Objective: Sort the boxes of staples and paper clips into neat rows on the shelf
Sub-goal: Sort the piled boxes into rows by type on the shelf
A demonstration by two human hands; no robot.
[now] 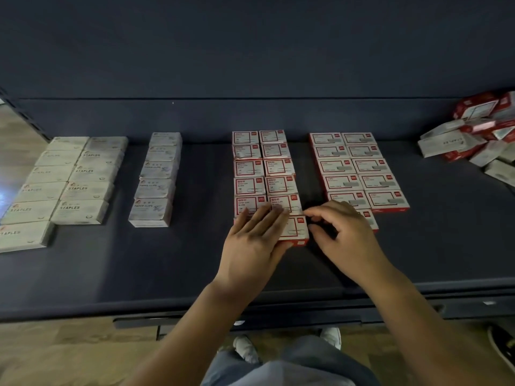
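Sorting well advanced on the dark blue shelf (111, 268). Thing in hand: small red-and-white cardboard paper-clip box (296, 231), lying flat at the near end of the middle red-and-white double row (264, 168), in its right column. Long axis of the box across the shelf, left to right, matching the boxes behind it.

Left hand (257, 235): released, fingers straight and flat, pressing on the left part of that box and the near box of the left column. Right hand (341, 232): just right of the box, fingers loosely curled toward its right end; contact with the box not discernible, nothing visibly grasped.

Judgement: squaring the box against its row; next move likely a short push from the right, against the left hand. Right hand nearer to the free end.

Surroundings: second red-and-white double row (359, 168) just right, its nearest box partly hidden under the right hand, so risk of nudging it. Unsorted heap of mixed boxes (473, 135) at far right. Single row of grey-white paper-clip boxes (157, 179) and double row of grey-white staples boxes (69, 182) to the left, well apart.
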